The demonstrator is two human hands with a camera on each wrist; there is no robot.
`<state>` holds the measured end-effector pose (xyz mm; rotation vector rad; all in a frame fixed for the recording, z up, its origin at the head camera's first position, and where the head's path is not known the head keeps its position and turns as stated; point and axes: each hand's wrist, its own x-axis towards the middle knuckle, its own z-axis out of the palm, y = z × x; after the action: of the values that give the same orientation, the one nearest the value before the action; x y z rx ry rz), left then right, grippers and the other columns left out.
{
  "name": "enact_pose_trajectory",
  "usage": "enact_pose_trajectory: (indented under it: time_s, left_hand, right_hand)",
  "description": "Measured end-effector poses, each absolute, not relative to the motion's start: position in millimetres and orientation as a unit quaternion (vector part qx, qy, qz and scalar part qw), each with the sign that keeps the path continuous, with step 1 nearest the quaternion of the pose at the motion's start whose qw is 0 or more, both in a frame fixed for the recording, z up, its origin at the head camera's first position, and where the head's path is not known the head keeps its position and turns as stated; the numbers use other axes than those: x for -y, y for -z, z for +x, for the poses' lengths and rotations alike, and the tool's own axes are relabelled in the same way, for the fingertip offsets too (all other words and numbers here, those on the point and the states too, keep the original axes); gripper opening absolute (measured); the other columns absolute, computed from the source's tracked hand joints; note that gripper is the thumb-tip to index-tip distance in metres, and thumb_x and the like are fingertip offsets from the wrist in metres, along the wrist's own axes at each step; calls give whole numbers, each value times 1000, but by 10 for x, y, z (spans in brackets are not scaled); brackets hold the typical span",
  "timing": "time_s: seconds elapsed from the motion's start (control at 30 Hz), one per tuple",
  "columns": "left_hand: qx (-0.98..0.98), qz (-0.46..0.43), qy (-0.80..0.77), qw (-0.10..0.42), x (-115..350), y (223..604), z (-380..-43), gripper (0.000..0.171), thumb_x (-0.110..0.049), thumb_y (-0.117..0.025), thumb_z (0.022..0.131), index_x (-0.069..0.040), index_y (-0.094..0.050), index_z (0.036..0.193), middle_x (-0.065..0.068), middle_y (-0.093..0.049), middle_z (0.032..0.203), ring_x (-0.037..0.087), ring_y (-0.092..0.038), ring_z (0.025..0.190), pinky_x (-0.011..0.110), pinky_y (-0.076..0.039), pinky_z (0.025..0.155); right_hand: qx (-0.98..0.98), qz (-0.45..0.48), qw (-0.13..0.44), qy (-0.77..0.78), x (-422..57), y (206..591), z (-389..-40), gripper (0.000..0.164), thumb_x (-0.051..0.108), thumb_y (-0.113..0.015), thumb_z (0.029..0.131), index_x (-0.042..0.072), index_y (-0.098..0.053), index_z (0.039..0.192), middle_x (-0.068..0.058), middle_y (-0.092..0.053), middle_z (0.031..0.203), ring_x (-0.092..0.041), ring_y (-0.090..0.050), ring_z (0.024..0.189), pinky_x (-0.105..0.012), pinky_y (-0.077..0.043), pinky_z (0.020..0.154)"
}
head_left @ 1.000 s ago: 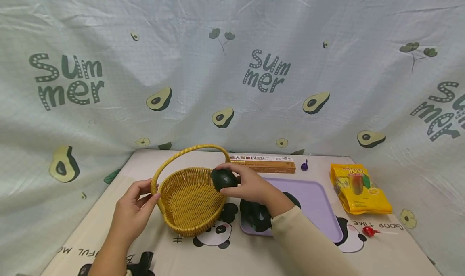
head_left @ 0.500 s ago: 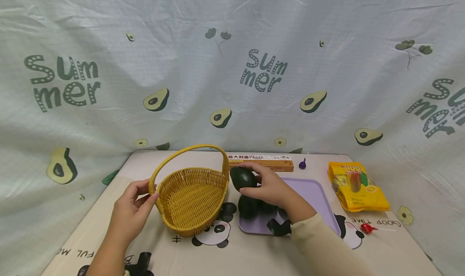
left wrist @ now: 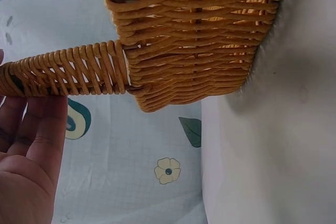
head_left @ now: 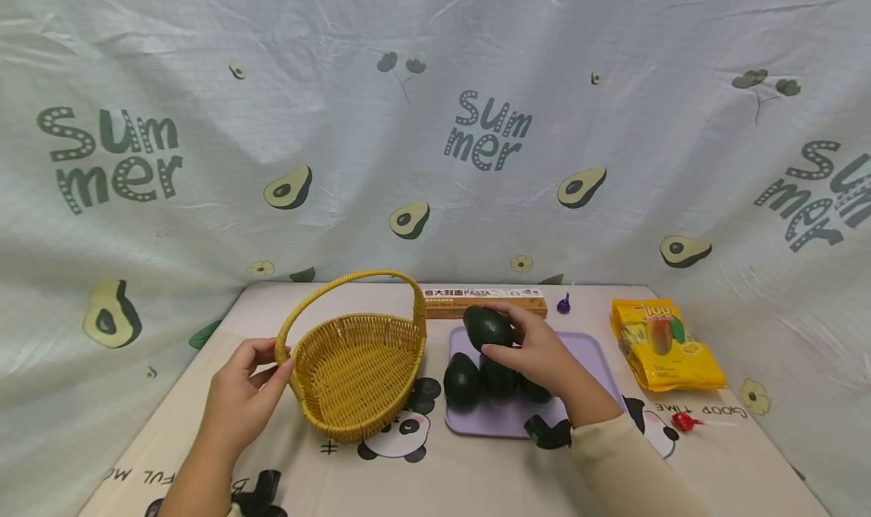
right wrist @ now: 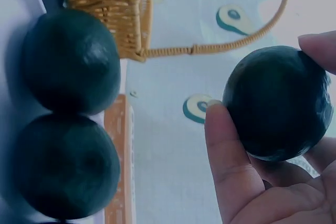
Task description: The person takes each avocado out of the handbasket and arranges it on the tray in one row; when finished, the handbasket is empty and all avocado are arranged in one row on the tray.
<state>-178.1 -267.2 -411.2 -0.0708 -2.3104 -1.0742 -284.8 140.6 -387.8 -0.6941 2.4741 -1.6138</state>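
Note:
My left hand grips the handle of a yellow wicker basket on its left side. In the left wrist view the fingers curl behind the wrapped handle. Nothing lies inside the basket, which stands on the table. My right hand holds a dark green avocado between thumb and fingers, above a lilac tray. More avocados sit on that tray under the hand, one partly hidden by it. The right wrist view shows the held avocado raised apart from two others.
Behind the tray lies a pasta box, with a small purple-wrapped lollipop at its right. A yellow candy bag and a red lollipop are on the right side of the table. A printed curtain hangs behind.
My right hand has carried the avocado from over the basket's right rim rightward to over the tray. The left hand keeps its hold on the handle; the basket has hardly moved.

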Motion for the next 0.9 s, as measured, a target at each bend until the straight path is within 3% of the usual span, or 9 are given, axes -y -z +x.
enact_pose_trajectory:
  time_s: [0.3,0.53,0.9]
  left_hand:
    - [868,-25,402,290,2693,4097,-1813,24,-2,-74,93,-3,-61,113,10,-70,106,-14,-56,99,3,-54,79]
    - [873,-14,401,276,2687,4075,-1805,23,-6,-73,94,-3,-61,114,9,-69,107,-14,-55,98,3,-54,78]
    - [873,-17,405,270,2693,4060,-1805,25,-8,-73,95,-2,-60,116,12,-68,109,-15,-55,99,2,-53,78]
  right_hand:
    - [-813,-210,37,542,-1589,3841,-2808,63,21,-80,90,23,-51,146,-15,-56,144,-36,-63,120,-47,-60,95]
    - [-815,-189,24,548,-1778,3837,-2777,54,17,-79,91,26,-59,140,-16,-51,148,-40,-63,117,-49,-60,96]
    - [-842,-129,8,523,-2118,3945,-2736,51,29,-73,97,27,-57,145,-17,-47,154,-44,-55,129,-56,-55,104]
